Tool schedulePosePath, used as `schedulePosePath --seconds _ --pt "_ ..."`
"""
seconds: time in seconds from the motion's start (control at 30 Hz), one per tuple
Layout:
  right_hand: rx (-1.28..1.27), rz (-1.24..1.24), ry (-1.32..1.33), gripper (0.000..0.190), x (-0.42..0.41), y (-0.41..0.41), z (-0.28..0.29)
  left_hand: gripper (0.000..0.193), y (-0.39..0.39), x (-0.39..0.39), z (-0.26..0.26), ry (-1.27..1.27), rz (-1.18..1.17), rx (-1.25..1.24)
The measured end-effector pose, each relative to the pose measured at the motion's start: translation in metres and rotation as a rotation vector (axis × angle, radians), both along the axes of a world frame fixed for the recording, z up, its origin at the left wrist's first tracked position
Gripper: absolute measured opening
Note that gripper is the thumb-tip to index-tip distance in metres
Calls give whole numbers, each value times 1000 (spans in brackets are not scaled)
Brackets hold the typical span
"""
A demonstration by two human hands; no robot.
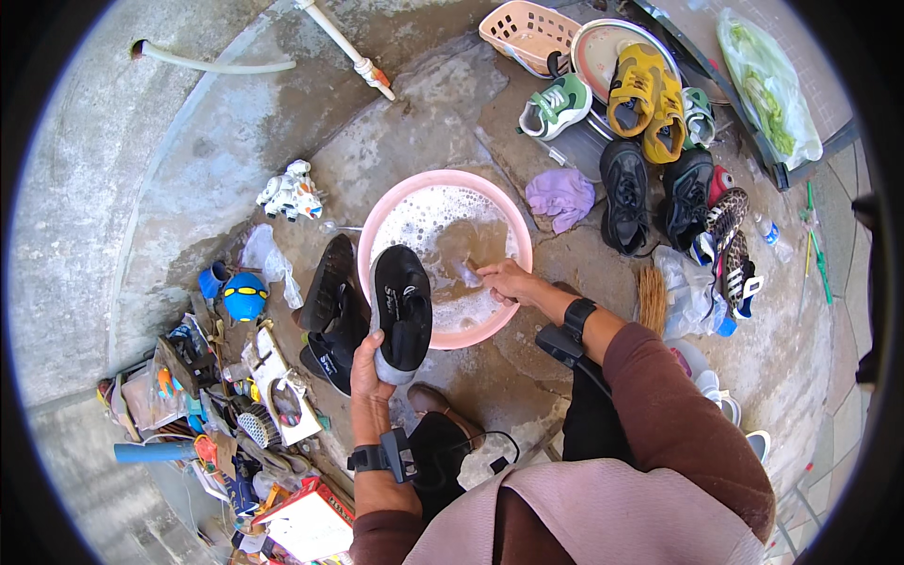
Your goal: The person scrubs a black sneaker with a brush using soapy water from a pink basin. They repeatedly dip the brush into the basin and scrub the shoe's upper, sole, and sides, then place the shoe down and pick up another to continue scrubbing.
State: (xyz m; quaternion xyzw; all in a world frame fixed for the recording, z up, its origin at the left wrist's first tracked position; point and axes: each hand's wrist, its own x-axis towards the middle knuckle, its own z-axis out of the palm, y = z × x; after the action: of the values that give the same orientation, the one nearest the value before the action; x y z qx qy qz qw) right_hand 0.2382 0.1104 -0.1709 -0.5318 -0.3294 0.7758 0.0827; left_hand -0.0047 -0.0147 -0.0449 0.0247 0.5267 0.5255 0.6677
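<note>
My left hand (371, 367) grips a black shoe (402, 304) with a pale grey sole by its heel end, over the left rim of a pink basin (522, 247). Soapy, murky water (459, 240) with white foam fills the basin. Above the water's right side, my right hand (505, 281) has its fingers closed round the end of a pale, blurred thing (466, 274), perhaps a brush, whose far part reaches the water. Left of the basin lie more black shoes (332, 318), one showing its dark sole.
A purple cloth (561, 198), black sneakers (625, 198), yellow shoes (635, 92) and a straw brush (651, 300) lie to the right. At the left are a toy robot dog (291, 191), a blue ball-like object (245, 296) and piled clutter (261, 424). A white pipe (346, 46) stands beyond the basin.
</note>
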Motion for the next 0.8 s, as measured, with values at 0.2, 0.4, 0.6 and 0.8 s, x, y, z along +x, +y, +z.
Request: schedulePosePath --seconds 0.2,0.4,0.6,0.8 --pt "200 186 632 43 -13 -7 64 49 -2 -10 -5 -28 3 -68" --pt "1051 308 275 42 -32 8 53 48 -5 -7 2 20 -29 3" --pt "871 245 -104 41 -7 17 45 45 2 2 4 3 -49 35" --pt "818 379 227 42 -19 -8 41 48 3 1 5 139 -34 41"
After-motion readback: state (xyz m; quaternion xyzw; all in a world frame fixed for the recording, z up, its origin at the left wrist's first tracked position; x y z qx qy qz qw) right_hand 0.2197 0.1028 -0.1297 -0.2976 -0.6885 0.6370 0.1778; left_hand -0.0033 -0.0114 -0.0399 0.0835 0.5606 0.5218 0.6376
